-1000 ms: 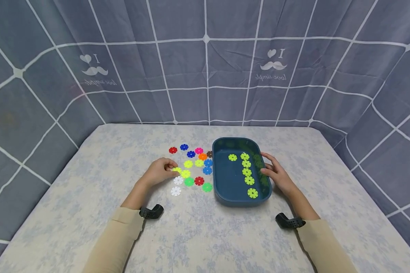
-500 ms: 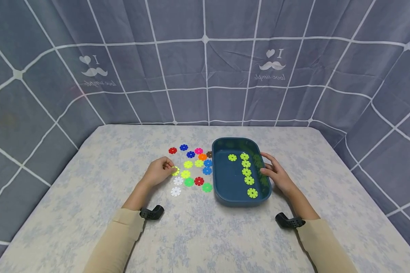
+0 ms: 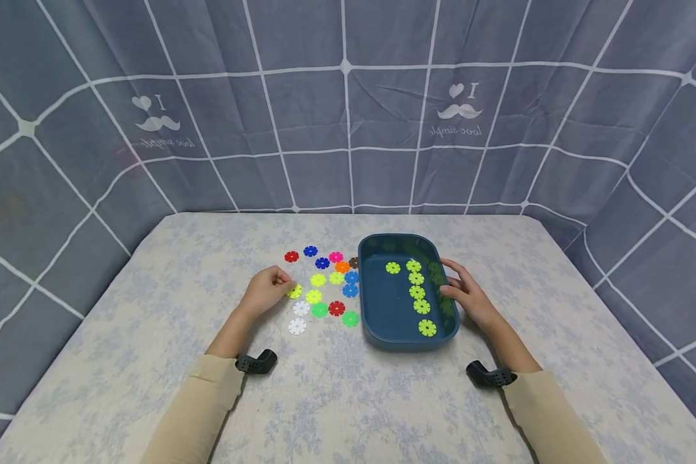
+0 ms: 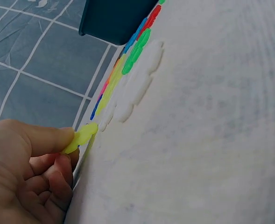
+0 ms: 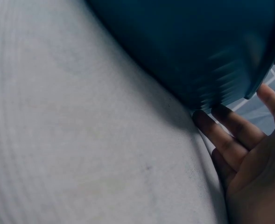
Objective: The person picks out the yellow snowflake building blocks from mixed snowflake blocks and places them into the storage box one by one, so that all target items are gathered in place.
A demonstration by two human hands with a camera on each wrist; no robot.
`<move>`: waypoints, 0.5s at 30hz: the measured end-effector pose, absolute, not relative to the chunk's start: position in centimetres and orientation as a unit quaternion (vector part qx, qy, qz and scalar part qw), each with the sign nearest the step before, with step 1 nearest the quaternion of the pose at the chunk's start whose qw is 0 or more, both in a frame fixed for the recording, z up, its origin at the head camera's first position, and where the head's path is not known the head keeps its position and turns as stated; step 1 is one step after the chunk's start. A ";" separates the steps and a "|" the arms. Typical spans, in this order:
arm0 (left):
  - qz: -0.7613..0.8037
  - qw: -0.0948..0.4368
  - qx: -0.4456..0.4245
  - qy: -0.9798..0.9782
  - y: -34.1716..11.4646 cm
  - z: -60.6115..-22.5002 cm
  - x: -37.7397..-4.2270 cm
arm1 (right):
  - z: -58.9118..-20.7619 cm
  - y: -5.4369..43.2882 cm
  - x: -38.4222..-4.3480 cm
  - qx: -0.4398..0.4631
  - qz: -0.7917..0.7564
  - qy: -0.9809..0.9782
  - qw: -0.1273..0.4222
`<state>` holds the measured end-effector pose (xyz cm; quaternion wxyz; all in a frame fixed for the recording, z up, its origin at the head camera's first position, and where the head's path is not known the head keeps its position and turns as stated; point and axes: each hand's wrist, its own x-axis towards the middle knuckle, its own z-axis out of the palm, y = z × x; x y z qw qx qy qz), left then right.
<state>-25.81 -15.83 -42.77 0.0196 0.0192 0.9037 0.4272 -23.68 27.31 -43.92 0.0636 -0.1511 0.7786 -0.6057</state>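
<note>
My left hand (image 3: pixel 265 289) pinches a yellow interlocking disc (image 4: pixel 83 137) between thumb and fingers, low over the tabletop at the left of a group of discs. In the left wrist view the disc tilts, its far edge right at the cloth. Loose discs lie just beyond it: yellow (image 3: pixel 313 296), white (image 3: pixel 301 308), green (image 3: pixel 320 310) and red (image 3: pixel 336 308). My right hand (image 3: pixel 474 301) holds the right side of a dark blue plastic bin (image 3: pixel 385 316), thumb over the rim and fingers against the outer wall. Several yellow discs (image 3: pixel 417 292) lie inside the bin.
Farther back on the patterned tablecloth (image 3: pixel 336 399) are blue (image 3: pixel 322 263), pink (image 3: pixel 336 257) and orange (image 3: pixel 342 267) discs. A brown disc (image 3: pixel 354 263) sits against the bin's left side. A grey checked curtain (image 3: pixel 301 116) hangs behind the table.
My left hand has drawn its yellow disc slightly left, away from the neighbouring yellow one. The right hand stays on the bin, and the discs inside lie as before.
</note>
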 end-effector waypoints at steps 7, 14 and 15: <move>0.451 0.044 -0.001 0.892 -15.8 -41.9 -26.0 | -43.9 27.2 -23.8 -0.154 -0.605 0.779 0.062; 0.470 0.050 0.028 0.881 -15.7 -40.3 -26.2 | -44.0 27.3 -23.7 -0.146 -0.607 0.778 0.065; 0.471 0.049 0.029 0.880 -15.6 -40.0 -26.3 | -44.0 27.3 -23.7 -0.145 -0.607 0.778 0.065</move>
